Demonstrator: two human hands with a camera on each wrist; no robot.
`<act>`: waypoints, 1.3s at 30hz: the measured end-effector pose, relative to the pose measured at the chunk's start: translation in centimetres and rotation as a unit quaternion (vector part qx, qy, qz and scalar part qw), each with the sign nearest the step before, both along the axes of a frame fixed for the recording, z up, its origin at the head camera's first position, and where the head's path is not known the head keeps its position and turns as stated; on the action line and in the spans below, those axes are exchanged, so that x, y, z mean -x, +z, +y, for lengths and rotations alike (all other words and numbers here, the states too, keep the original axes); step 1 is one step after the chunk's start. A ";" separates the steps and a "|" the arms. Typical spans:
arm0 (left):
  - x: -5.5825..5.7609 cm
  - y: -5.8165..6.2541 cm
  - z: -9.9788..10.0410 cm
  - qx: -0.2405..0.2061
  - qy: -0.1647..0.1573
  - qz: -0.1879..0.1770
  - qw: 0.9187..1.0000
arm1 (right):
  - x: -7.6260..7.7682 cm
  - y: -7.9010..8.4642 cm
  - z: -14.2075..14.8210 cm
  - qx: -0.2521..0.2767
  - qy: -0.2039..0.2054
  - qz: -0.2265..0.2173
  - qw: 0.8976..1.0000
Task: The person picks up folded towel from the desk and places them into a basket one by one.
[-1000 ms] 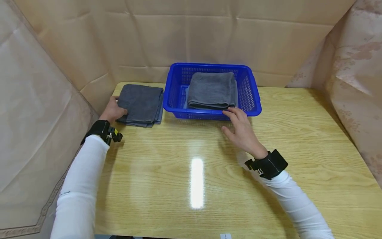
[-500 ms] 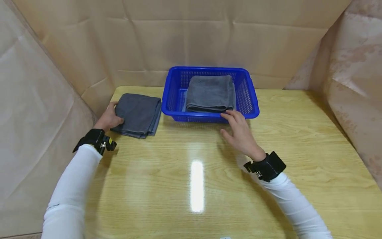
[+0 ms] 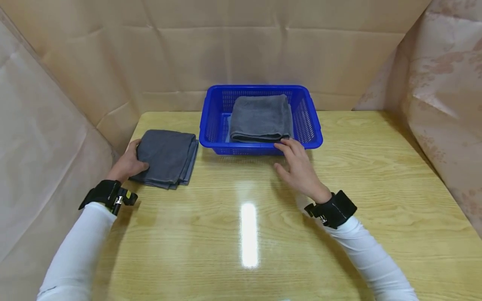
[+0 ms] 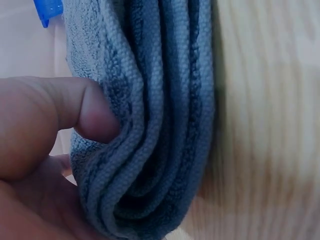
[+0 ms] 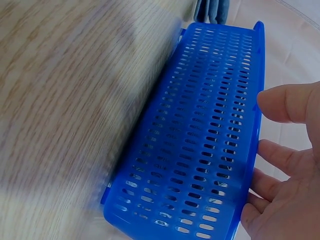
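Note:
A folded dark grey towel (image 3: 165,154) lies on the table to the left of the blue basket, its layered edges slightly fanned at the right. My left hand (image 3: 129,162) grips its left side. In the left wrist view the thumb (image 4: 97,117) presses into the folded towel layers (image 4: 150,105), with the other fingers partly hidden behind them. My right hand (image 3: 299,171) is at the front rim of the blue basket (image 3: 241,146), fingers loosely extended. The right wrist view has those fingertips (image 5: 267,100) right at the rim. Another folded grey towel (image 3: 260,117) sits inside the basket.
The wooden table (image 3: 203,234) has a bright light reflection near its middle. Beige cloth (image 3: 188,54) hangs behind it, and pale drapes (image 3: 37,159) close in the left side. Under the basket's grey towel a lighter blue edge (image 3: 228,129) shows.
My left hand has drawn the grey towel toward the table's near side, widening the gap in depth from the basket's back. My right hand has stayed at the basket rim; the head view shifted slightly.

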State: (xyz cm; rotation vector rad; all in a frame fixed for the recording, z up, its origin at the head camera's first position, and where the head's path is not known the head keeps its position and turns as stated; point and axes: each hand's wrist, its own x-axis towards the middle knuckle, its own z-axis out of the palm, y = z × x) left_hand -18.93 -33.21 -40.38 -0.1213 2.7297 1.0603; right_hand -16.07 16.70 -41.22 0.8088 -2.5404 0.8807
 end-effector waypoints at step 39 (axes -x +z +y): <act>-6.5 0.3 2.0 -0.036 -0.063 -0.070 0.995 | 0.0 -0.6 -0.7 0.008 -0.020 0.029 0.999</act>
